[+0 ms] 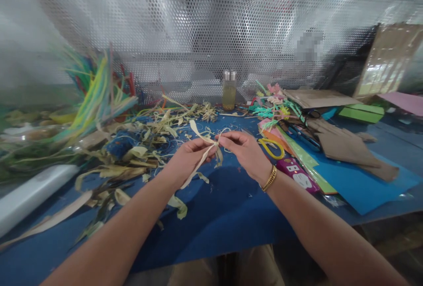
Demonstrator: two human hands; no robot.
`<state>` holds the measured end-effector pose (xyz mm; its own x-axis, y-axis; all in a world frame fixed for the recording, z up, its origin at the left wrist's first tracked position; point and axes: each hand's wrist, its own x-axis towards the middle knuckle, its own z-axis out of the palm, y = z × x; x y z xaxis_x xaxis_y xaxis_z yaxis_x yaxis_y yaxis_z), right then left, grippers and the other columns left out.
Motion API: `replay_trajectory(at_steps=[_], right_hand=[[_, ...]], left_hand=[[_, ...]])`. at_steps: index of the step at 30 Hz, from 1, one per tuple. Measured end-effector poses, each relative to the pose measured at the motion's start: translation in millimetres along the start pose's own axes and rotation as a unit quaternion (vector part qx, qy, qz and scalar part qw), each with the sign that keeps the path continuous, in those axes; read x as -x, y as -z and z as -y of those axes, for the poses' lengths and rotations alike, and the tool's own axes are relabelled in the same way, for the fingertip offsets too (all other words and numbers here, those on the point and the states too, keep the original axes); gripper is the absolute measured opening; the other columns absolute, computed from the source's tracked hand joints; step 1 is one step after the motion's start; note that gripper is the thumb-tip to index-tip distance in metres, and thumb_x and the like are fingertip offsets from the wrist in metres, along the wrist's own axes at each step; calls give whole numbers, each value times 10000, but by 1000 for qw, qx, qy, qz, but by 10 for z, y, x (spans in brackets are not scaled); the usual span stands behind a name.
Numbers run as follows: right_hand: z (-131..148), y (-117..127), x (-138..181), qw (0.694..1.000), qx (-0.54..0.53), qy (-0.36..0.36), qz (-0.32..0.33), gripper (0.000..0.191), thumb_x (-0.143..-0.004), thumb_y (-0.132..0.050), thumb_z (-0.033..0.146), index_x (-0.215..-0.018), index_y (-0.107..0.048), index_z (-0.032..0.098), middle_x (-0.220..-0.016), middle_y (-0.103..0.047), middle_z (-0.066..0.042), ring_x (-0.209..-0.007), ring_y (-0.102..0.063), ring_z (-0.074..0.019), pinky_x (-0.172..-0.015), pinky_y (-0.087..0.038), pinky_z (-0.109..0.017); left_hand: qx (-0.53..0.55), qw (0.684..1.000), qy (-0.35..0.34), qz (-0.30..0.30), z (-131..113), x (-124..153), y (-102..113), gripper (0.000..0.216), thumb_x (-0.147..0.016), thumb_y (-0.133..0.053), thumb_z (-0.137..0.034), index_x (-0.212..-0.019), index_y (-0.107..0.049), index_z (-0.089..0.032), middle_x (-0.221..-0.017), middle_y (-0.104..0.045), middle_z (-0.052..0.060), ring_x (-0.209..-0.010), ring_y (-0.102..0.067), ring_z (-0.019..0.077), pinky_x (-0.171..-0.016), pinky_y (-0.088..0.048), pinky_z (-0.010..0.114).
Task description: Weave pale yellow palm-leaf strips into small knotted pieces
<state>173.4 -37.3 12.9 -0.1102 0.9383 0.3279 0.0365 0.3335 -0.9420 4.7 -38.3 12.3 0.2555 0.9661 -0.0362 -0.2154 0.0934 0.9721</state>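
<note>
Above the middle of the blue table point(231, 215), my left hand point(193, 154) pinches pale corn husk strips point(198, 132) between thumb and fingers. They look joined in a small knot at the fingertips, with ends sticking up and hanging down. My right hand point(243, 149), with a gold bracelet point(270, 179) at the wrist, is closed at the same knot, its thumb and forefinger on a thin end. Loose husk scraps point(178, 206) lie on the table below and left of my hands.
At left are a heap of husks point(132, 169), bundled coloured strips point(95, 92) and a long white object point(39, 193). A bottle point(228, 94) stands behind my hands. To the right lie yellow-handled scissors point(272, 148), blue paper point(360, 184) and brown cardboard point(353, 149). Perforated metal point(172, 26) closes the back.
</note>
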Motion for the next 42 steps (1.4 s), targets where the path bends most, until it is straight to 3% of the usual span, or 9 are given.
replay_trajectory(at_steps=[4, 15, 22, 28, 37, 42], right_hand=[[15, -7, 7, 1000, -14, 5, -6, 160, -771, -655, 343, -720, -662, 192, -755, -673, -13, -727, -594, -134, -750, -474, -287], [2, -36, 39, 1000, 15, 19, 13, 160, -785, -638, 348, -755, -635, 191, -754, -636, -9, -715, -560, -128, -716, -470, -277], [-14, -44, 42, 998, 14, 18, -57, 142, -760, -643, 320, -715, -615, 189, -707, -594, 4, -672, -510, -117, -678, -432, -275], [-4, -43, 21, 998, -3, 15, -58, 146, -750, -649, 317, -702, -611, 184, -687, -581, 9, -661, -492, -115, -687, -417, -284], [111, -34, 21, 997, -56, -14, -56, 214, -750, -661, 364, -687, -598, 169, -691, -556, 12, -670, -481, -108, -673, -402, -261], [57, -20, 3, 997, -21, -38, -64, 282, -768, -653, 440, -685, -620, 173, -623, -522, 26, -608, -438, -95, -601, -363, -239]], left_hand=[[10, 1000, -1, 29, 5, 26, -21, 220, -617, -821, -229, -801, -708, -186, -734, -634, -9, -626, -542, 84, -623, -445, 217], [-11, 999, -30, 32, 22, 25, -54, 146, -719, -728, -302, -751, -661, -176, -658, -590, -13, -602, -517, 100, -588, -412, 225], [-30, 998, -40, 29, -6, 14, -38, 93, -731, -695, -252, -708, -652, -173, -649, -582, -10, -608, -520, 108, -598, -426, 234], [-21, 998, -33, 41, -14, 22, -33, 98, -746, -693, -254, -717, -651, -171, -667, -588, -2, -625, -526, 113, -608, -436, 235], [27, 996, -23, 85, -63, 30, -2, 182, -724, -689, -176, -899, -724, -140, -762, -634, 26, -688, -556, 112, -664, -453, 226], [32, 999, -24, 37, -43, 24, -31, 161, -686, -769, -212, -828, -715, -158, -746, -643, 6, -668, -564, 95, -647, -455, 215]])
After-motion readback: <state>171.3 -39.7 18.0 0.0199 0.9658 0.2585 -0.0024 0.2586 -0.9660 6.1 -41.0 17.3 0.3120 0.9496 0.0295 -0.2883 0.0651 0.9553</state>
